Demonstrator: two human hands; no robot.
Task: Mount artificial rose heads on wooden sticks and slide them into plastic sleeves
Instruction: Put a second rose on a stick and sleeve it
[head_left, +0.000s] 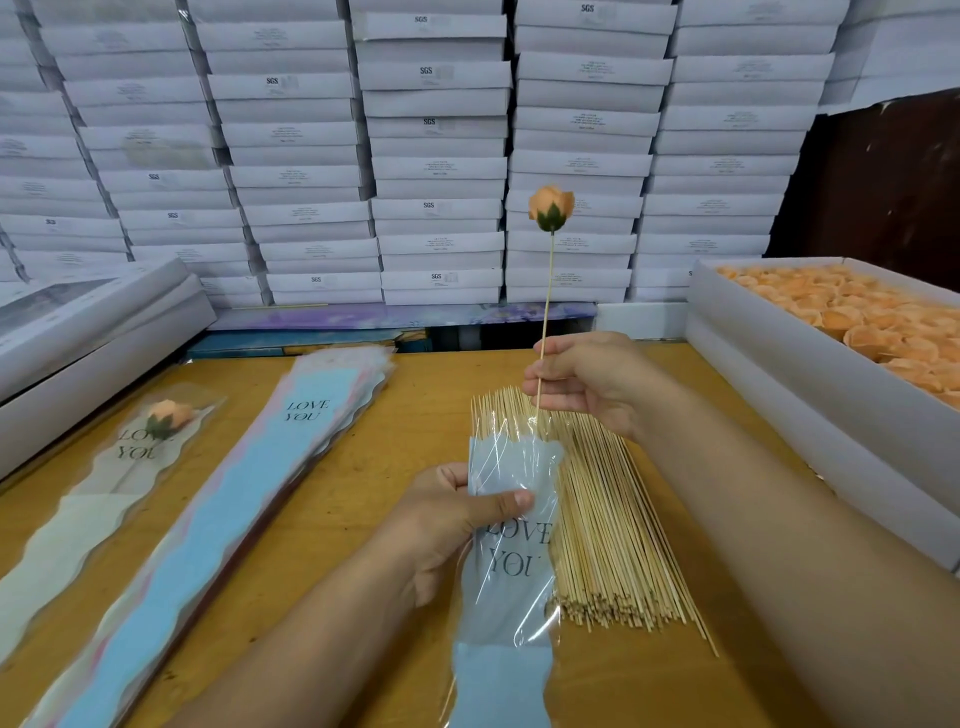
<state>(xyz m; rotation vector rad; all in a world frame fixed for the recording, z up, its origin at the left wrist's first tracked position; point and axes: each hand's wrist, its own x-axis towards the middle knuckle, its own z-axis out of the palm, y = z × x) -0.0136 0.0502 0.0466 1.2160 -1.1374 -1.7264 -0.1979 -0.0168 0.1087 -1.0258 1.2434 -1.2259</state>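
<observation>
My right hand (587, 382) pinches a thin wooden stick (546, 306) held upright, with an orange rose head (550, 207) and green calyx mounted on its top. The stick's lower tip hangs just above the open mouth of a plastic sleeve (511, 545) printed "LOVE YOU", clear above and blue below. My left hand (457, 525) grips that sleeve near its top, thumb across the front. A pile of bare wooden sticks (608, 525) lies on the table under and right of the sleeve.
A stack of blue sleeves (234, 499) lies left of centre, and a finished sleeved rose (130, 457) further left. A white box of orange rose heads (862, 322) stands at the right. White boxes (436, 156) are stacked behind the wooden table (363, 441).
</observation>
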